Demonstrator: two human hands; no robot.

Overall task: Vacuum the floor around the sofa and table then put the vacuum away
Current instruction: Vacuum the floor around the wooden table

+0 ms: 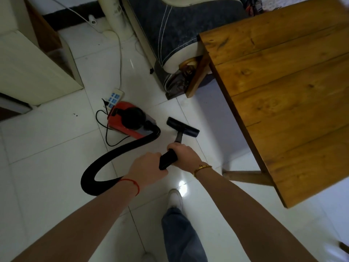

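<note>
**Both hands on the vacuum wand beside the table**

Bare forearms reach up from the bottom corners of the frame and meet just below centre. Between them, low in the frame, a leg in blue jeans [179,235] ends in a white shoe [175,198] planted on the white tiled floor [47,140].

The left hand [148,168], with a red string at its wrist, curls its fingers closed around the rear end of the black wand handle [168,159]. The right hand [184,155], with a gold bracelet at its wrist, is clamped around the same handle a little further forward, fingers wrapped over it. From this grip a short dark tube runs up-frame to the black floor nozzle [182,127], which sits on the tiles just right of centre.

A black ribbed hose [105,161] leaves the handle behind the left wrist, loops out to the left, then climbs to the red vacuum body [125,120], which stands on the floor just left of the nozzle. A thin black cord [105,129] curls beside the body toward a white power strip [114,97] just above it, with a white cable running to the upper left.

A wooden table [283,91] fills the right side; one corner overlaps the end of the dark blue sofa [175,31] at top centre. A pale cabinet [28,67] occupies the upper left.
</note>
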